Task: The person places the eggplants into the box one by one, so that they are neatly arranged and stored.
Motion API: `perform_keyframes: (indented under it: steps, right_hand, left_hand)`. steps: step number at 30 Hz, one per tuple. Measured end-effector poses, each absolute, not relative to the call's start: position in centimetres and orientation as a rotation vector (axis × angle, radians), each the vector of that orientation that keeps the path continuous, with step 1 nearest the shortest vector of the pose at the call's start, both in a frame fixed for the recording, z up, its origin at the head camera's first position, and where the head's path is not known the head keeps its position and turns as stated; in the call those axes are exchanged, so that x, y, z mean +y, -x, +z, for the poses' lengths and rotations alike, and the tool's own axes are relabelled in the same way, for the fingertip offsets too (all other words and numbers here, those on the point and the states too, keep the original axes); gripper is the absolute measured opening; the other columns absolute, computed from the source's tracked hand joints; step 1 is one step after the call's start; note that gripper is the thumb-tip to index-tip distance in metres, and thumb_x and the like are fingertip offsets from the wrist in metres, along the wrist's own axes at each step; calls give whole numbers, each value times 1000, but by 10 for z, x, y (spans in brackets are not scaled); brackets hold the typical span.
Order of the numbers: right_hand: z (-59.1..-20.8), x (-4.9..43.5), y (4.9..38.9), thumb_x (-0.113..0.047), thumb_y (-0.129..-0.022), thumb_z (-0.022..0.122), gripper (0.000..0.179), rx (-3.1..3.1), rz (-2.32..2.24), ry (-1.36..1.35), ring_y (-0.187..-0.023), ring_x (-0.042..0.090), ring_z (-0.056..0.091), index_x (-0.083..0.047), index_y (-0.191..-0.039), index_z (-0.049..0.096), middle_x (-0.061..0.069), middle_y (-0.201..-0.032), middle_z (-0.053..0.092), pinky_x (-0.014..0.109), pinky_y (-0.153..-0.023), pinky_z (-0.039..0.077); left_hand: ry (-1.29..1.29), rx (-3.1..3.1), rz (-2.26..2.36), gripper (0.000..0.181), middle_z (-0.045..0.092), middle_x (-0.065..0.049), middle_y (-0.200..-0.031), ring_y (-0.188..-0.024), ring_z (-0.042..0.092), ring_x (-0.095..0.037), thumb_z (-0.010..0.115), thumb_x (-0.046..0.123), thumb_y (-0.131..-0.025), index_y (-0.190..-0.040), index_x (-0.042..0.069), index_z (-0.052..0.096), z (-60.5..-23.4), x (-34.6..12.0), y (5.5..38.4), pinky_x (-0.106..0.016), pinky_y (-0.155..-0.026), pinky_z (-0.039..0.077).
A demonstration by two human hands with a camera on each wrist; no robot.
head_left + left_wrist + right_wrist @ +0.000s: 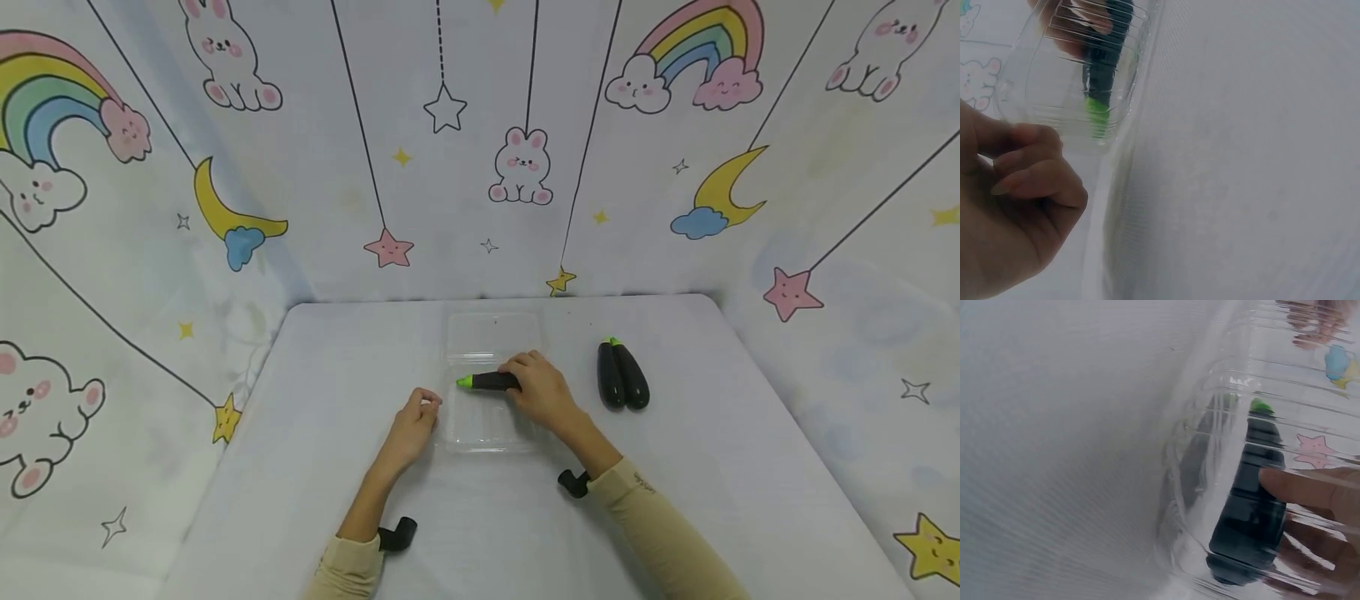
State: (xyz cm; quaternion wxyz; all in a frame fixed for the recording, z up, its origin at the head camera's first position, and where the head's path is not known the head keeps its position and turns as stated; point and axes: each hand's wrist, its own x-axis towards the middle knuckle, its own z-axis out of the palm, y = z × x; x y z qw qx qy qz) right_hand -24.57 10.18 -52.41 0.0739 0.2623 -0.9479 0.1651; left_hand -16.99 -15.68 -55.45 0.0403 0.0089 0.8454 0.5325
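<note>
My right hand (542, 390) grips a dark eggplant (491, 381) with a bright green stem end, which points left. The eggplant lies across the base of a clear plastic clamshell box (480, 440), whose lid (493, 323) is folded back on the far side. Through the ribbed wall in the right wrist view, the thumb presses along the eggplant (1250, 509). Beside the box's left wall is my left hand (414, 427), its fingers loosely curled and holding nothing. In the left wrist view those fingertips (1013, 181) are close to the box corner.
Two more dark eggplants (622, 375) with green stems lie side by side to the right of the box. A white cloth covers the table (315, 400), and a printed curtain (315, 167) with rabbits, stars and rainbows stands behind and at the sides.
</note>
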Motion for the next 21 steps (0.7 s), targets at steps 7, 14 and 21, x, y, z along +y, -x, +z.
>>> perform_keyframes:
  steps: [7,14,21]
  right_hand:
    - [-531,103,245,-11,-83,89,40,-2831,455,-798,-114,22,63,-15,-120,76,2,-121,69,40,-97,54]
    - [-537,101,246,-11,-82,90,38,-2793,413,-809,-110,22,62,-15,-118,77,1,-119,69,39,-96,54]
    - [-536,100,247,-10,-82,89,39,-2789,404,-801,-111,23,60,-13,-119,76,3,-118,69,38,-98,52]
  left_hand:
    - [-41,2596,1635,20,58,-6,-75,-59,41,-14,43,16,-112,-123,5,54,-555,-155,170,-26,-54,34]
    - [-30,2605,1614,20,56,-4,-73,-58,41,-14,43,17,-112,-124,6,53,-555,-156,169,-26,-54,34]
    - [-15,2596,1620,23,54,-2,-72,-59,40,-14,42,18,-112,-126,4,54,-553,-155,171,-26,-54,34]
